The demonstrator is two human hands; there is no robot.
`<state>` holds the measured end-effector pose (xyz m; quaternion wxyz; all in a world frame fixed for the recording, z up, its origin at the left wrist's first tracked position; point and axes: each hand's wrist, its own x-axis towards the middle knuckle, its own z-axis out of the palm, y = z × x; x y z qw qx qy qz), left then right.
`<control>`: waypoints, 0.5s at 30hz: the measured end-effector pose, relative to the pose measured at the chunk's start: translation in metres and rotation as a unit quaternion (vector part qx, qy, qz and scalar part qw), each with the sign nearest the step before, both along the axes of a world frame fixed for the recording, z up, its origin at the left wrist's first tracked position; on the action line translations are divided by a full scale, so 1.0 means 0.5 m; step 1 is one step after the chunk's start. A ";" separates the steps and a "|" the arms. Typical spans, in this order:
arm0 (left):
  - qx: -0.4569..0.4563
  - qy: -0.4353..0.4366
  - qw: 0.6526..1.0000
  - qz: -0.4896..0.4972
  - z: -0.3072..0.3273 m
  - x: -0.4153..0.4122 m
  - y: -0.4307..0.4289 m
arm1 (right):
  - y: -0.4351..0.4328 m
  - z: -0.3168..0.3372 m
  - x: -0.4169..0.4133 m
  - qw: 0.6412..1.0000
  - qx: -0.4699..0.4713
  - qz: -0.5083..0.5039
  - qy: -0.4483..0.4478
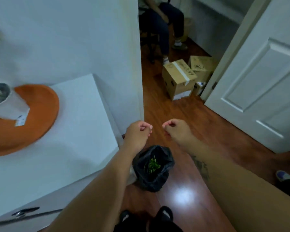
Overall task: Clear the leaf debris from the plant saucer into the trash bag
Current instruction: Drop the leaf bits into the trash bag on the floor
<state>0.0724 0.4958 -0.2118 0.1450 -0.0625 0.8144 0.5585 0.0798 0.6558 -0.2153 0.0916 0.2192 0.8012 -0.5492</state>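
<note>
Above the floor, just past the corner of the white surface (84, 114), your left hand (138, 132) and right hand (175, 128) hang side by side, near each other but not touching, each curled with fingertips pinched together; whether either pinch holds any scrap of leaf you cannot tell, since nothing shows between the fingers. Below them on the wooden floor stands the black trash bag (153, 168), its mouth open, with green leaf debris (153, 164) already lying inside. The orange plant saucer (35, 118) sits well to your left on the surface, with a pale pot (5, 104) standing on it, and the part of the saucer you can see looks bare, though blur hides fine bits. This reads as the drop step, late in the task. Next, open both hands squarely over the bag's mouth so any crumbs fall in, not onto the floor, then check the saucer behind the pot for leftovers.
</note>
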 end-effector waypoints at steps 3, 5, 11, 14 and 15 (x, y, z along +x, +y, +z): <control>-0.019 0.053 0.998 0.024 0.067 0.004 -0.059 | -0.053 0.062 -0.024 0.999 0.016 0.030 0.039; -0.030 0.063 0.997 0.039 0.092 0.010 -0.113 | -0.100 0.088 -0.033 0.997 0.020 0.051 0.051; -0.009 0.083 0.987 0.137 0.141 0.040 -0.314 | -0.273 0.139 -0.066 0.991 0.014 0.115 0.070; -0.055 0.100 0.982 0.152 0.142 0.058 -0.420 | -0.368 0.161 -0.072 0.984 0.007 0.156 0.081; -0.081 0.106 0.979 0.155 0.142 0.065 -0.451 | -0.398 0.165 -0.072 0.982 0.002 0.169 0.086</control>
